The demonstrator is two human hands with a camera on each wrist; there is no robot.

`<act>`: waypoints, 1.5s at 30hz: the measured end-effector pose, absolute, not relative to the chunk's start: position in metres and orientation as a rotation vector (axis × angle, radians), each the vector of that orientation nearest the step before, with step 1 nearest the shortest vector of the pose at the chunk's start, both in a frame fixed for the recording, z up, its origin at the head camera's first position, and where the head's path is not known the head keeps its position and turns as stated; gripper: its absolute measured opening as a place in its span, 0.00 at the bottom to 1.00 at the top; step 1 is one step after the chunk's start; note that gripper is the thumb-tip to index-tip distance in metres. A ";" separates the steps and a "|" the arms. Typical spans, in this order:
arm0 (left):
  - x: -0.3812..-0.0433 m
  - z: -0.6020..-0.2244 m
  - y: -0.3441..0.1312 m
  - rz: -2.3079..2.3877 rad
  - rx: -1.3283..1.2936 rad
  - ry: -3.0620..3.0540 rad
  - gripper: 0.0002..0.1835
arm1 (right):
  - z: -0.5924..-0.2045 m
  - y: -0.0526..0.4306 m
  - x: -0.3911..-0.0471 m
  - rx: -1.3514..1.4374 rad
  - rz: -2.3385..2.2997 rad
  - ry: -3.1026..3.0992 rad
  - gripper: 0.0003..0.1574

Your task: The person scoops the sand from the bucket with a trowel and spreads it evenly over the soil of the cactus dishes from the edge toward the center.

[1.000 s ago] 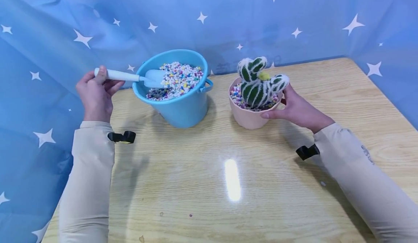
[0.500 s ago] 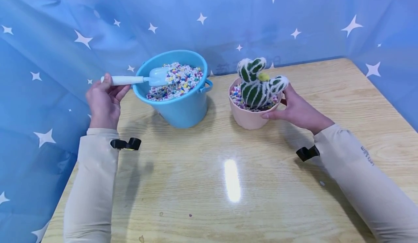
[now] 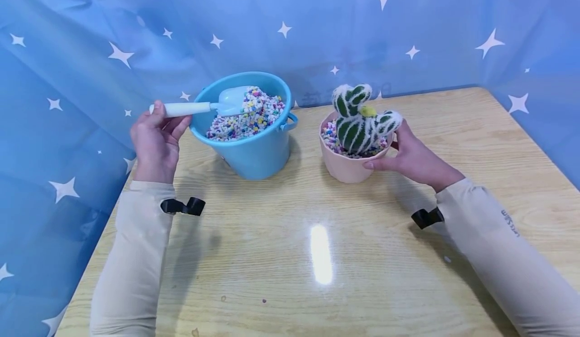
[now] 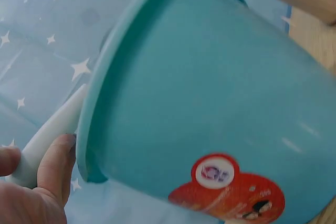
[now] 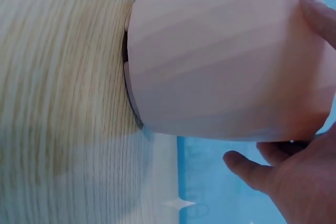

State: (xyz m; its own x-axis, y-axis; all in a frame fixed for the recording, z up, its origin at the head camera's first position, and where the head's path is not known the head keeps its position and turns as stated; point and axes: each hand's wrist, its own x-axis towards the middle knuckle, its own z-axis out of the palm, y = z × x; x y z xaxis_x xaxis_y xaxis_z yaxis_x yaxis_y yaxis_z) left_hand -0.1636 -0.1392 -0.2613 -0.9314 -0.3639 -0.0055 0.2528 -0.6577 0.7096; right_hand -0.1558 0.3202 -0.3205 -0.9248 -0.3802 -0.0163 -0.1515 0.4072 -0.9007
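Note:
My left hand (image 3: 156, 143) grips the white handle of a small shovel (image 3: 188, 108) at the bucket's left side. The shovel's pale blue blade (image 3: 232, 101) is inside the blue bucket (image 3: 254, 156), loaded with colorful pebbles at its tip, over more pebbles (image 3: 231, 128). The left wrist view has the bucket's wall (image 4: 210, 93) hiding the blade. To the right stands a pink pot (image 3: 346, 168) with pebbles and a fuzzy green-and-white cactus (image 3: 355, 130). My right hand (image 3: 414, 158) holds the pot's right rim, thumb in front, as the right wrist view also shows (image 5: 299, 182).
Both vessels stand on a wood-grain table (image 3: 254, 246) near its back edge. A blue curtain with white stars (image 3: 308, 29) hangs behind and along the left. The bucket's handle joint (image 3: 290, 121) sticks out on the pot's side.
My left hand has moved right with the shovel, whose blade has risen slightly and shifted right above the pebbles. The right hand keeps its hold on the pot.

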 end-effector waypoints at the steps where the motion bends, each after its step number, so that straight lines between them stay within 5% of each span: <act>1: -0.163 -0.261 -0.137 -2.579 0.200 -1.071 0.13 | -0.321 0.320 -0.156 -0.477 -1.529 2.453 0.63; 45: -0.153 -0.243 -0.059 -2.573 -0.021 -1.402 0.12 | -0.323 0.323 -0.151 -0.454 -1.535 2.453 0.67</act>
State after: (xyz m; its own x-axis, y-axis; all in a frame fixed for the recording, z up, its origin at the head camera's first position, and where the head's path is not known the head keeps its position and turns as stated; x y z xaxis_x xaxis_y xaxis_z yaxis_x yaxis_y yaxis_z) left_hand -0.1529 -0.0592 -0.2427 -0.9777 -0.1774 0.1128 0.1910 -0.5253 0.8292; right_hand -0.1515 0.3228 -0.3231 -0.9298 -0.3676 -0.0163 -0.1462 0.4095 -0.9005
